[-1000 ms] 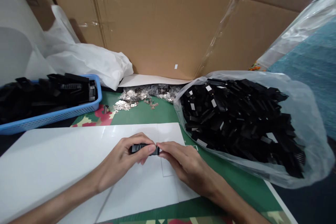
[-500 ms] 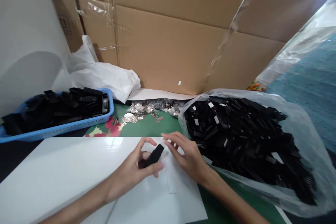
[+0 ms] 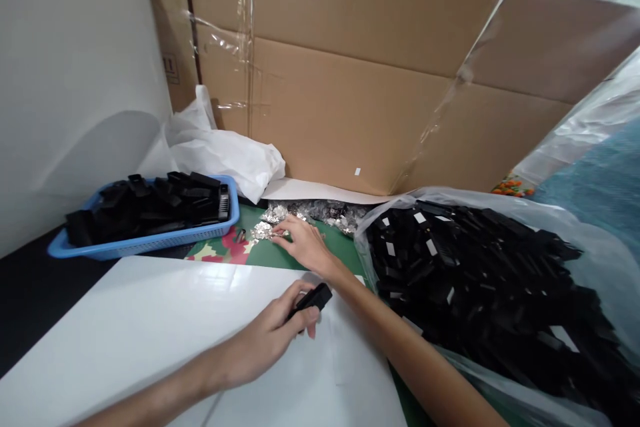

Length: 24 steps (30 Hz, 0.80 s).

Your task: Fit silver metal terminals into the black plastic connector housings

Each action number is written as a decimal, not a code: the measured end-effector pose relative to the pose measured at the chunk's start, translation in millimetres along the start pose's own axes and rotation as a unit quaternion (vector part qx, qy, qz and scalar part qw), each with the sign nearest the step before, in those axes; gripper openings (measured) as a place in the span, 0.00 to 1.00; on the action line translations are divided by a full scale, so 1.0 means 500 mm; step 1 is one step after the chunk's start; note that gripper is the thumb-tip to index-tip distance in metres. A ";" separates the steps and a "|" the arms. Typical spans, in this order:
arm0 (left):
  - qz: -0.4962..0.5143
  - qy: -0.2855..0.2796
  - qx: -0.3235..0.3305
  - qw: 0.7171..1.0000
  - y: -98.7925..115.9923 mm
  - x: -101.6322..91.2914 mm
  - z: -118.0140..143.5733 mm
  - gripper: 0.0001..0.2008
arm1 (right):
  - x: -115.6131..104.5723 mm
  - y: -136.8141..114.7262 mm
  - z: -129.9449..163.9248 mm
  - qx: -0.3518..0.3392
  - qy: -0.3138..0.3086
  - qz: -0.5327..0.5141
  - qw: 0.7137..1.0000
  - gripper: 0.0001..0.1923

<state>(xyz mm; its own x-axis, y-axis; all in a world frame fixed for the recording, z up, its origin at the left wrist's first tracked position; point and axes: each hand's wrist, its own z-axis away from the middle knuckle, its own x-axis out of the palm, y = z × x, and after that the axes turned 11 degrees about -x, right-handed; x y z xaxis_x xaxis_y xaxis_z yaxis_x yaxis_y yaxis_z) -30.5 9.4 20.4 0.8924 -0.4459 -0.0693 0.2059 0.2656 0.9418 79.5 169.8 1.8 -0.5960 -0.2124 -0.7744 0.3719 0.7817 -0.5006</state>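
Low over the white board, my left hand (image 3: 287,323) is closed around a small black plastic part (image 3: 315,299), whose blocky end sticks out past the thumb and fingers. Beyond the board, my right hand (image 3: 303,243) reaches to a pile of small shiny metal pieces (image 3: 261,231). Its thumb and fingers are apart at the pile's right edge, and no piece shows between them. My right forearm crosses just right of the black part.
A blue basket (image 3: 150,240) of black parts stands at left. At right, a clear plastic bag (image 3: 595,250) holds many black parts, some with white labels. Behind are a white bag (image 3: 230,153), bagged metal pieces (image 3: 345,219) and a tall cardboard sheet (image 3: 340,100).
My right hand has moved from beside the left hand forward and left to the metal pieces. My left hand still holds the black part, now turned flatter. The view has shifted.
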 end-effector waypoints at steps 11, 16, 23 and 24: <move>0.005 0.024 -0.006 1.000 -0.013 0.008 -0.001 0.18 | 0.036 0.006 -0.020 0.098 0.028 -0.040 0.994 0.09; -0.015 0.026 0.008 1.000 -0.015 0.005 0.002 0.10 | 0.035 0.006 -0.043 0.141 0.018 -0.075 0.987 0.09; -0.017 0.083 0.031 0.996 -0.030 0.005 -0.004 0.07 | -0.007 -0.016 -0.029 0.084 0.042 -0.126 0.988 0.05; -0.030 0.098 0.040 0.994 -0.031 0.004 -0.006 0.07 | -0.019 -0.019 -0.021 0.077 0.045 -0.132 0.987 0.05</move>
<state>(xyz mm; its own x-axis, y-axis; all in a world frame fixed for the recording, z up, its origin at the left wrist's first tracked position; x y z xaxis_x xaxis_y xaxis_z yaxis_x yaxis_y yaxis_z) -30.6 6.9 4.7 0.9424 -0.2810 -0.1815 0.2356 0.1723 0.9565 74.2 170.5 17.9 -0.7442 -0.3385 -0.5758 0.2955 0.6062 -0.7384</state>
